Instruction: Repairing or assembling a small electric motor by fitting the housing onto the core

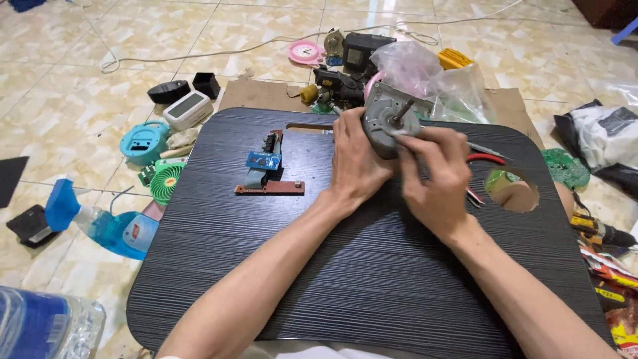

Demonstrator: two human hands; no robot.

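Head view, landmark: the dark wood-grain lap table; every place below is told from it.
Left hand: the left hand lies over the far middle of the table; its fingers are closed around the near side of the grey motor, gripping it.
Right hand: the right hand is just beside the left, fingers pinched together against the motor's front face; what they pinch is too small to tell.
Motor: a round grey metal body with a thin shaft pointing up and away; held just above the table's far edge, between the two hands.
Circuit board: a brown circuit board with a blue part on it lies flat on the table, left of the hands and apart from them.
Cutters: red-handled cutters lie on the table right of the right hand, beside the round hole cut in the table top.
Beyond the far edge: a clear plastic bag and a pink clock on the tiled floor.
Left of the table: a green mini fan, a teal clock and a blue spray bottle on the floor.
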